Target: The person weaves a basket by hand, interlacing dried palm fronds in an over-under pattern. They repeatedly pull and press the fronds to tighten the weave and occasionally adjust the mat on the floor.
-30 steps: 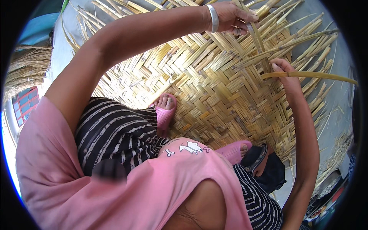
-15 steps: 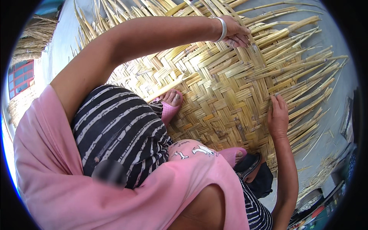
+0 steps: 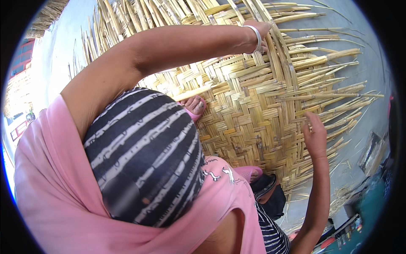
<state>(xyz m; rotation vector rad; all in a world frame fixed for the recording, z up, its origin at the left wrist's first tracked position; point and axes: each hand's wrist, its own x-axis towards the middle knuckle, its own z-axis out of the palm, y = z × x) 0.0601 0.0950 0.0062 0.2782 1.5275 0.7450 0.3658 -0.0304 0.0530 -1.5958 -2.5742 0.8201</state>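
Observation:
A woven mat of flat yellow reed strips (image 3: pixel 249 114) lies on the floor, with long loose ends sticking out at its far and right edges. Near the mat's far side, my left hand (image 3: pixel 261 35) is closed at a long reed strip (image 3: pixel 275 51) that runs lengthwise over the weave. A white bangle (image 3: pixel 256 39) circles that wrist, and some of its fingers are hidden. At the right edge my right hand (image 3: pixel 315 134) hovers just by the reed ends, fingers apart and holding nothing that I can see.
My feet in pink slippers (image 3: pixel 198 111) rest on the mat's near side. A black shoe (image 3: pixel 266 186) is beside the other slipper. Loose straw (image 3: pixel 338 199) lies on the grey floor (image 3: pixel 359 135) at right. Several items clutter the lower right corner.
My left hand has shifted slightly right and farther away along the strip. My right hand has moved a little right and nearer, its fingers lifting off the weave. My view has tilted.

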